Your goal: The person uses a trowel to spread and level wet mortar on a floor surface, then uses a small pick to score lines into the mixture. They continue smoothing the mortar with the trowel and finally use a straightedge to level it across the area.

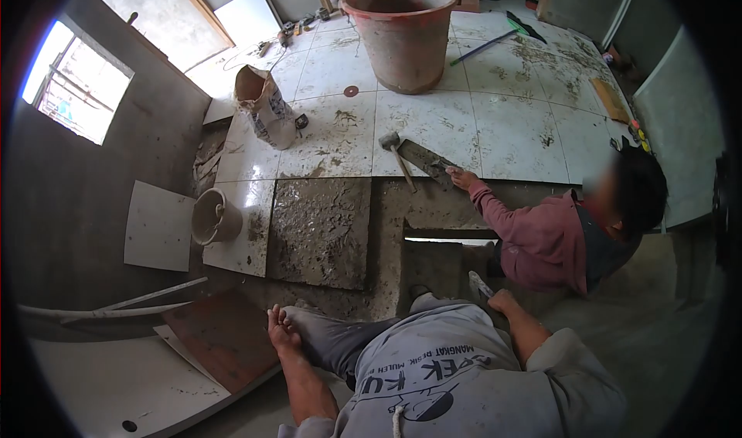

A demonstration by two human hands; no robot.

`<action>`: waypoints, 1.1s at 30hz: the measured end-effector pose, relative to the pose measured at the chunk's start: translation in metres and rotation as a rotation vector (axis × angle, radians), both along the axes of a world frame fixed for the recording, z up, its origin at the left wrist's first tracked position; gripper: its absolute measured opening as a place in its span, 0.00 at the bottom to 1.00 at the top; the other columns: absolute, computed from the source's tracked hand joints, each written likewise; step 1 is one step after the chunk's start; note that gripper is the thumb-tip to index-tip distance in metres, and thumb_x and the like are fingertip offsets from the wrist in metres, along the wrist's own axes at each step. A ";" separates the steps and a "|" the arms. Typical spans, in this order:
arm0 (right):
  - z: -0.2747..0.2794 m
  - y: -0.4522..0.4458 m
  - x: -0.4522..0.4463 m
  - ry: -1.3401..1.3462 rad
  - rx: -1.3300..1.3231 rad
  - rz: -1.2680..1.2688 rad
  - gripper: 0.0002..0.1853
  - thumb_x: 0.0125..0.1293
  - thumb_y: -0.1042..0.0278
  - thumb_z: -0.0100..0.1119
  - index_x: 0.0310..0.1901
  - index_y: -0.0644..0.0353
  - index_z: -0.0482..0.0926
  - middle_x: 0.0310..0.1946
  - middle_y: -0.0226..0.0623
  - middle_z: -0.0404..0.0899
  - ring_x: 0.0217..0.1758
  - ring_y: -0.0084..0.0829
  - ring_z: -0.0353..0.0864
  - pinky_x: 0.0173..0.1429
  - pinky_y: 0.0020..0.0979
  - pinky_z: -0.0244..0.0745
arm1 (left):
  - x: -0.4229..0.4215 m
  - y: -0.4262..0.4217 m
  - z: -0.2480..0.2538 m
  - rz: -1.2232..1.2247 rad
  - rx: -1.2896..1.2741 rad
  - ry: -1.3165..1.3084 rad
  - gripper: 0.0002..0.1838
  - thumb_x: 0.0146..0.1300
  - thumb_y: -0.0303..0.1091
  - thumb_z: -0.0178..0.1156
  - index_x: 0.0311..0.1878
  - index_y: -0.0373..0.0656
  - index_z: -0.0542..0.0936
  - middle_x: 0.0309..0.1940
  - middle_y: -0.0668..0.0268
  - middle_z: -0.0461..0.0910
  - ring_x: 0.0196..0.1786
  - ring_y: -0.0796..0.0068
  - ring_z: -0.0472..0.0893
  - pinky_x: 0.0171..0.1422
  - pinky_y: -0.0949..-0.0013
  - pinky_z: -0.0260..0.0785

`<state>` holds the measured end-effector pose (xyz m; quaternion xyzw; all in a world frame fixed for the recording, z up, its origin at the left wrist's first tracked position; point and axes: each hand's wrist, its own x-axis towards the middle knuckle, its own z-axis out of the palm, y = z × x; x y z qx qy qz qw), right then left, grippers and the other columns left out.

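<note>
left grip: the person's left hand (284, 333) at seven o'clock, fingers loosely curled, apart, just beside a dark grey trouser leg (334, 337)
right grip: the person's right hand (504, 302) at four o'clock, clamped on a small grey metal trowel (481, 286)
trowel: also at four o'clock, blade toward about ten
mortar: rough square bed of wet grey mortar (321, 233) at eight o'clock
bucket: round grey plastic bucket (210, 221) at nine o'clock
co-worker: person in a dull red top (541, 241) at three o'clock, holding a long dark flat tool (420, 158)
</note>
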<state>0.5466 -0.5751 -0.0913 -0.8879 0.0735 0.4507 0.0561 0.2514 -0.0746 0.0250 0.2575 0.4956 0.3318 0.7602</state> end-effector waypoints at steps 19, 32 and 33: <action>0.009 0.079 0.087 0.082 -0.066 0.463 0.18 0.51 0.67 0.51 0.40 0.69 0.81 0.39 0.51 0.79 0.44 0.43 0.79 0.48 0.40 0.74 | -0.089 -0.110 0.021 0.458 -0.077 0.071 0.17 0.67 0.47 0.53 0.50 0.46 0.76 0.24 0.74 0.74 0.17 0.87 0.66 0.15 0.83 0.54; -0.094 0.134 0.117 -0.059 -0.040 1.132 0.08 0.47 0.74 0.62 0.32 0.58 0.85 0.35 0.43 0.84 0.39 0.39 0.84 0.44 0.38 0.79 | -0.135 -0.204 0.047 -0.062 -0.014 1.246 0.14 0.53 0.40 0.65 0.28 0.37 0.80 0.21 0.67 0.78 0.25 0.76 0.76 0.31 0.71 0.67; -0.086 0.140 0.106 -0.130 -0.004 1.006 0.09 0.48 0.75 0.60 0.33 0.60 0.85 0.37 0.45 0.83 0.41 0.39 0.84 0.45 0.39 0.78 | -0.133 -0.204 0.045 -0.130 0.027 1.329 0.14 0.51 0.39 0.66 0.27 0.36 0.80 0.21 0.66 0.79 0.27 0.75 0.78 0.35 0.70 0.70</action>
